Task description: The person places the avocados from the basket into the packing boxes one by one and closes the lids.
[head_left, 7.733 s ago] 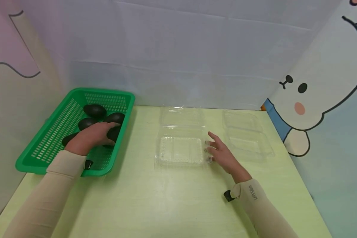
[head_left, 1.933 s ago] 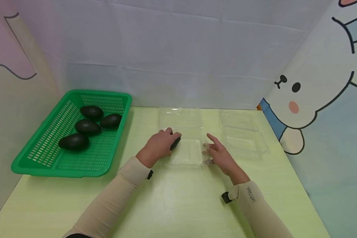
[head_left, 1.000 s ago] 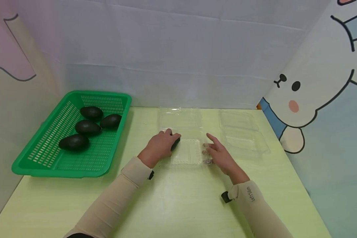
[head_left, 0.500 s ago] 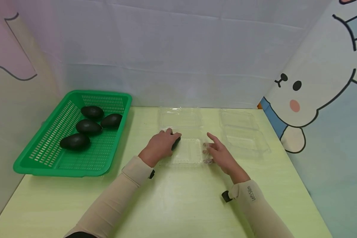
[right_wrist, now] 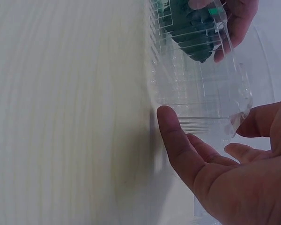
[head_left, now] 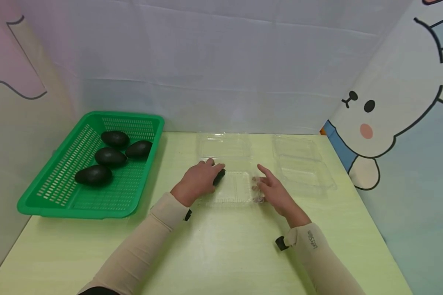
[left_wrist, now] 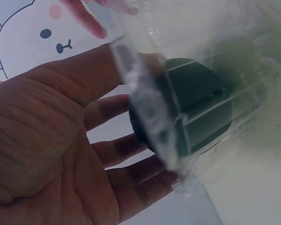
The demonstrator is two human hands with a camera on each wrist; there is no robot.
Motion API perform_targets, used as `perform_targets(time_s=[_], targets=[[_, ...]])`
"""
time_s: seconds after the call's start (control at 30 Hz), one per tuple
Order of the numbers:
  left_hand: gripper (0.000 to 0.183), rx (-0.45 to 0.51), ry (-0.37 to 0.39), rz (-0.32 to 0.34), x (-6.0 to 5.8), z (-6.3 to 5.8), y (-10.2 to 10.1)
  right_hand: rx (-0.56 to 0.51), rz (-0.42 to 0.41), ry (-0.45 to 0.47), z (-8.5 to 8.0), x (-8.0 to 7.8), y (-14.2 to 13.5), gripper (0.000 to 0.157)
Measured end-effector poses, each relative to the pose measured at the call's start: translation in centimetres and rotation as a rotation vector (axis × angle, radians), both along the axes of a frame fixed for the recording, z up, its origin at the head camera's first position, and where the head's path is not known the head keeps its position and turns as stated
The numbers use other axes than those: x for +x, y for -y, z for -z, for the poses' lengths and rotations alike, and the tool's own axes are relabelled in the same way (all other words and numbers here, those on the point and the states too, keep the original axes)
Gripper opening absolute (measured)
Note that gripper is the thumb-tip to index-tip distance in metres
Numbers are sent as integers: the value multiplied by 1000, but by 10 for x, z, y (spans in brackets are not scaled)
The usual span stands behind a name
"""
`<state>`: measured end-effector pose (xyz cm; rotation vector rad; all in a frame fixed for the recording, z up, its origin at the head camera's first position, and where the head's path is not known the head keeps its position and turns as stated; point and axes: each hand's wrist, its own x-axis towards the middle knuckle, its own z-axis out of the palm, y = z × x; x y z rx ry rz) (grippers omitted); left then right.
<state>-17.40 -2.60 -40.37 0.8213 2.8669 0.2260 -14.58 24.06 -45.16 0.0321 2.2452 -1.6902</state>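
My left hand (head_left: 196, 182) grips a dark avocado (head_left: 219, 177) over the left side of an open clear plastic clamshell box (head_left: 232, 188). In the left wrist view, the avocado (left_wrist: 196, 103) shows through the box's clear wall, with the fingers spread around its near end. My right hand (head_left: 275, 194) is at the box's right side, its fingertips against the wall and below the rim. The right wrist view has the fingers (right_wrist: 178, 145) of that hand at the box's corner. Most of the held avocado is hidden by the left hand in the head view.
A green plastic basket (head_left: 92, 213) stands on the left, with several dark avocados (head_left: 110, 157) in it. Another open clear clamshell box (head_left: 304, 170) lies on the right of the pale green table (head_left: 221, 254). Behind the table hangs a white cloth backdrop (head_left: 221, 73).
Since the oldest frame, my left hand has come from the basket rightward to the box, bringing an avocado. Over the last two seconds both hands have stayed almost still.
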Motion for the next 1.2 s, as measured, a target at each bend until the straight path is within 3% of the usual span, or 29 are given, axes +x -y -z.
perform_targets(time_s=[0.17, 0.37, 0.6, 0.73, 0.9, 1.03, 1.2], targets=[[66, -6, 15, -10, 0, -11, 4, -6, -5, -1, 0, 0, 0, 62], [67, 20, -1, -32, 5, -36, 18, -13, 0, 7, -1, -1, 0, 62], [71, 36, -1, -83, 12, -68, 42, -9, -4, 13, 0, -1, -1, 62], [71, 38, -14, -114, 12, -85, 58, -16, -5, 17, 1, -2, -2, 62], [72, 54, 22, -155, 9, -105, 81, -19, -21, 17, 1, -1, -3, 63], [72, 63, 40, -176, 3, -114, 100, -20, -30, 19, 1, 1, -4, 62], [74, 75, 65, -210, -7, -117, 124, -28, -35, 30, 2, 3, -4, 62]])
